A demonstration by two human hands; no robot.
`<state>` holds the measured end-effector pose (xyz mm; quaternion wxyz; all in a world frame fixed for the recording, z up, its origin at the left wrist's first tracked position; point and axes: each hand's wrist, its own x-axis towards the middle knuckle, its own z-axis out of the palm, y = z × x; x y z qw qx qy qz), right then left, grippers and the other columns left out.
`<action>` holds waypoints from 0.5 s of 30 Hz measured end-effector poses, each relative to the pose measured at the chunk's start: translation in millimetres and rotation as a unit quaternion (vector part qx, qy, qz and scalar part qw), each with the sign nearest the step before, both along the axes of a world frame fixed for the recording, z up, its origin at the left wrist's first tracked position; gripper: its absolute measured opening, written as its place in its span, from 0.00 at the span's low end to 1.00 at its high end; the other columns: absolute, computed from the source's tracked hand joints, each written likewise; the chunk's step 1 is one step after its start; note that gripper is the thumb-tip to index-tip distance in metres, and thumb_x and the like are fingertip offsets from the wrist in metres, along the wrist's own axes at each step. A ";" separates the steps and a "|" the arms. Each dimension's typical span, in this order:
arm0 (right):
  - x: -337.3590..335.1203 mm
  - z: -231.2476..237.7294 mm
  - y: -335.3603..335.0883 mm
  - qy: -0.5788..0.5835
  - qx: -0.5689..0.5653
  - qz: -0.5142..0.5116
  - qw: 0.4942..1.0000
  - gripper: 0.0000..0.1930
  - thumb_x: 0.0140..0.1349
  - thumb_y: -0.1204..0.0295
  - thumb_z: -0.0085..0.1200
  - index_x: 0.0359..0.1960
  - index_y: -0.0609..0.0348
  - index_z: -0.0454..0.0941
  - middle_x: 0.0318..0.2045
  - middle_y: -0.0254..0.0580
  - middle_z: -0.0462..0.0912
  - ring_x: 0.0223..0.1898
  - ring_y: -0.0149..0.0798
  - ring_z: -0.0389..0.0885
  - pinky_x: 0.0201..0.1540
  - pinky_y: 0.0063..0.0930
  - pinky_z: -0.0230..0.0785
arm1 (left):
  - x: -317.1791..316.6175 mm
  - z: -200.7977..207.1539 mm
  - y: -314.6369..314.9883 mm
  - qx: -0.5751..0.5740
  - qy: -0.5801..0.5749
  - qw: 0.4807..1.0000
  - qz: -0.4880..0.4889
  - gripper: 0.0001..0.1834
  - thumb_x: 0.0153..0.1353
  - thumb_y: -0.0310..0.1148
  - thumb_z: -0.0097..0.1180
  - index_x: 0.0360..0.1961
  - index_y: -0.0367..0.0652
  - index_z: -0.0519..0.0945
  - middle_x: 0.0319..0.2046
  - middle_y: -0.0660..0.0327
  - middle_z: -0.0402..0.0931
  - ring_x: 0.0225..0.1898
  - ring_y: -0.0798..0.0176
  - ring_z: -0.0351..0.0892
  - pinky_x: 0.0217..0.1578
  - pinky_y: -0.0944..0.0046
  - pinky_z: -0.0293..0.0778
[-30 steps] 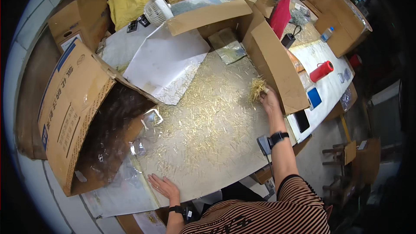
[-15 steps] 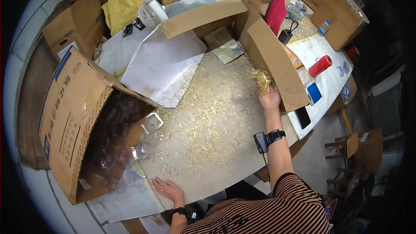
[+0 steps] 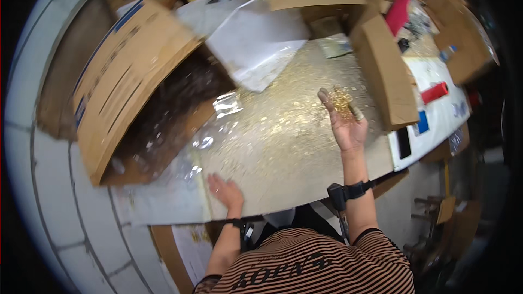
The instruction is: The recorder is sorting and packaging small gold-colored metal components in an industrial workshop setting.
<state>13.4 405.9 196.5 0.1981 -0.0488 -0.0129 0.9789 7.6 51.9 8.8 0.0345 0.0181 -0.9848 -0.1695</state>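
My right hand (image 3: 348, 125) is over the table near the right-hand cardboard wall. It is palm up and cupped around a loose clump of thin gold-coloured pieces (image 3: 342, 99); motion blur hides their exact kind. Many more such pieces lie scattered across the grey-beige tabletop (image 3: 272, 177). By the table's front edge, my left hand (image 3: 226, 191) has its fingers stretched out and holds nothing. Whether it touches the surface I cannot tell. Clear plastic pieces (image 3: 202, 141) lie just beyond it, at the mouth of a big cardboard box on its side (image 3: 136, 71).
An open carton wall (image 3: 384, 71) borders the work area on the right, and a white sheet (image 3: 256, 35) lies behind. Farther right are a red bottle (image 3: 435, 93), a black phone (image 3: 403, 142) and a blue object (image 3: 423, 122). A stool (image 3: 438, 209) stands on the floor.
The view has swung, so the scene sits differently. My right hand has moved away from the carton wall, towards the middle of the table, carrying the gold-coloured pieces. My left hand remains near the front edge.
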 end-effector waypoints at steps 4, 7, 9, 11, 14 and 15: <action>-8.4 17.8 -67.6 0.021 0.081 0.123 0.989 0.27 0.58 0.76 0.41 0.59 0.71 0.51 0.59 0.76 0.50 0.60 0.67 0.54 0.57 0.40 0.68 | 2.9 -2.4 -13.0 0.127 0.009 0.992 -0.021 0.30 0.56 0.29 0.46 0.59 0.29 0.56 0.62 0.42 0.49 0.66 0.46 0.44 0.64 0.49 0.40; -17.1 22.1 -125.5 -0.038 0.171 0.188 0.966 0.27 0.58 0.75 0.43 0.60 0.66 0.54 0.59 0.67 0.57 0.60 0.59 0.60 0.50 0.35 0.73 | 13.2 -1.9 -32.1 0.284 0.053 0.957 0.015 0.28 0.58 0.27 0.43 0.59 0.29 0.56 0.61 0.42 0.50 0.65 0.45 0.46 0.64 0.52 0.43; -22.7 5.6 -161.0 -0.096 0.280 0.260 0.919 0.26 0.57 0.74 0.49 0.58 0.64 0.59 0.56 0.60 0.63 0.56 0.53 0.67 0.46 0.33 0.74 | 22.7 -1.1 -39.6 0.277 0.055 0.959 0.030 0.27 0.57 0.25 0.42 0.59 0.29 0.56 0.61 0.42 0.50 0.65 0.44 0.46 0.64 0.53 0.43; -29.5 -51.2 -185.3 -0.203 0.439 0.319 0.815 0.24 0.53 0.74 0.54 0.53 0.67 0.66 0.50 0.56 0.72 0.49 0.50 0.75 0.44 0.32 0.73 | 27.6 3.0 -42.6 0.283 0.055 0.957 0.021 0.27 0.56 0.23 0.42 0.58 0.29 0.56 0.61 0.43 0.51 0.64 0.44 0.47 0.63 0.54 0.45; -24.3 -141.4 -196.0 -0.275 0.732 0.239 0.575 0.19 0.50 0.76 0.55 0.45 0.69 0.74 0.39 0.53 0.80 0.39 0.49 0.80 0.43 0.35 0.71 | 26.5 2.9 -48.2 0.281 0.045 0.959 -0.006 0.26 0.56 0.22 0.42 0.58 0.28 0.57 0.61 0.42 0.51 0.64 0.44 0.47 0.64 0.54 0.45; -21.7 -142.0 -197.4 -0.270 0.734 0.246 0.572 0.19 0.50 0.76 0.55 0.45 0.69 0.74 0.39 0.53 0.80 0.39 0.49 0.80 0.43 0.35 0.71 | 28.1 5.2 -50.2 0.281 0.054 0.958 0.001 0.24 0.55 0.22 0.43 0.55 0.29 0.62 0.59 0.43 0.55 0.62 0.44 0.51 0.62 0.54 0.48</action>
